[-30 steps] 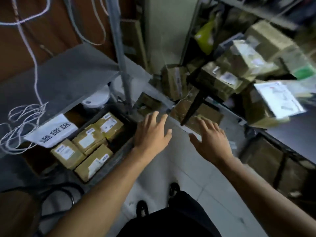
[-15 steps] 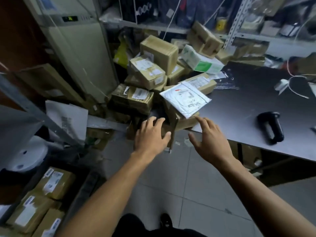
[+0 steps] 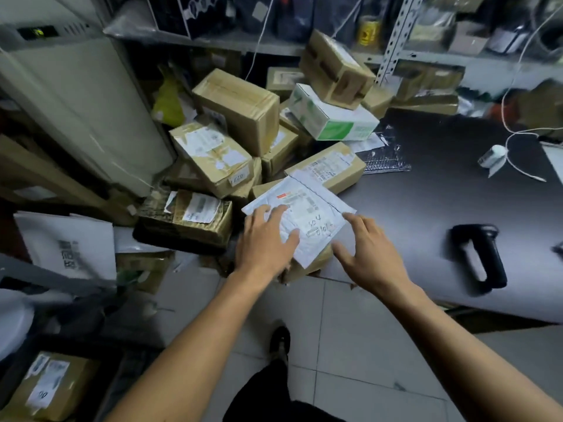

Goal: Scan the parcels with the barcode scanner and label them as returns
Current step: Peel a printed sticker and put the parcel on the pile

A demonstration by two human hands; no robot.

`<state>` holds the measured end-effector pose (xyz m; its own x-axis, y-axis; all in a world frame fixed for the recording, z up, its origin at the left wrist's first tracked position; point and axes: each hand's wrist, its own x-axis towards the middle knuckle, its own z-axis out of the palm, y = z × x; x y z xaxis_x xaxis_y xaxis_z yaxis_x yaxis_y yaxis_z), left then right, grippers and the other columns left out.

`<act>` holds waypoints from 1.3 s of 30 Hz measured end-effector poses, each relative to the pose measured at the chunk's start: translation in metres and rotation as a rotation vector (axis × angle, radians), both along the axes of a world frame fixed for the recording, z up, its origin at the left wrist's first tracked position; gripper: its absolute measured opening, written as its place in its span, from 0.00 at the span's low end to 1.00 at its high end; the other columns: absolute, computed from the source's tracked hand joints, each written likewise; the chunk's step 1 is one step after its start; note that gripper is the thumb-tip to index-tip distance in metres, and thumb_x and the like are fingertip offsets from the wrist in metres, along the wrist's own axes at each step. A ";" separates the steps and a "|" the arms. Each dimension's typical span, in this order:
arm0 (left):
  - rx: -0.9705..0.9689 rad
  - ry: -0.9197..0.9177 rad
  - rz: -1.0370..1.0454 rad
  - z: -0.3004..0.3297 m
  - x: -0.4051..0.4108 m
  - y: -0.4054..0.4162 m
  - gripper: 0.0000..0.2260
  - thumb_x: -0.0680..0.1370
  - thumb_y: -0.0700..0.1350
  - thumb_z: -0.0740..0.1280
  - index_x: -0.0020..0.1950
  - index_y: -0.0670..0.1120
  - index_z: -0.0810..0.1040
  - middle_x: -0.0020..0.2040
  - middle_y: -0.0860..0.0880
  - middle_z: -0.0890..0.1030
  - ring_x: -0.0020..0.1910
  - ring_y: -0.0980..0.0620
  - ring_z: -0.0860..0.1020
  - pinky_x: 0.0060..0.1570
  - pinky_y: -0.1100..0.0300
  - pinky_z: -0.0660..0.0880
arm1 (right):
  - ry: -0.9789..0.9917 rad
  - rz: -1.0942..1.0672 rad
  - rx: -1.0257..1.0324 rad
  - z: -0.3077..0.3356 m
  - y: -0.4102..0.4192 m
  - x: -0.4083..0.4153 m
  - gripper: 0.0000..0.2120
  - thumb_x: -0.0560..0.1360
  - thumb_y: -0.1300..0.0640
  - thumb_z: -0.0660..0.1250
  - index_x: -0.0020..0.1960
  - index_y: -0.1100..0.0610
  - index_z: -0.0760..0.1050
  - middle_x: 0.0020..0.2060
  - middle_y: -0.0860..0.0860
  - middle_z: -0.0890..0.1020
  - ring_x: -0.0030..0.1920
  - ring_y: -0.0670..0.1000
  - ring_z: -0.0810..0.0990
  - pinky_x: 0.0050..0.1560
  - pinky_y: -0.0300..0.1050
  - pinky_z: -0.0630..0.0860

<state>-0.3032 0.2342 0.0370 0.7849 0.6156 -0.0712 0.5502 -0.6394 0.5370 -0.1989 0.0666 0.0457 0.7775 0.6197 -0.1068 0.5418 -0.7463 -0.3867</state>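
Note:
A white padded mailer (image 3: 307, 211) with a printed label and handwriting lies on top of a pile of brown cardboard parcels (image 3: 234, 117) at the left end of a dark table (image 3: 441, 196). My left hand (image 3: 266, 242) lies flat on the mailer's left part, fingers spread. My right hand (image 3: 365, 248) hovers at the mailer's right edge with fingers straight, holding nothing. A black barcode scanner (image 3: 479, 257) lies on the table to the right of my right hand.
A white and green box (image 3: 332, 117) sits high in the pile. White cables and a small white plug (image 3: 495, 155) lie at the table's back right. A box of labelled parcels (image 3: 45, 388) stands at floor level on the left. Metal shelving runs behind.
The view has swung right from the floor box to the table. Both hands have moved forward onto the white mailer; the left one now rests on it.

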 end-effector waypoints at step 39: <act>-0.234 0.504 -0.723 -0.057 0.308 0.078 0.49 0.69 0.45 0.78 0.80 0.59 0.50 0.70 0.47 0.74 0.63 0.49 0.75 0.65 0.56 0.70 | 0.679 -0.543 0.416 -0.100 0.029 0.209 0.51 0.72 0.54 0.74 0.79 0.41 0.41 0.66 0.48 0.77 0.57 0.46 0.79 0.49 0.36 0.74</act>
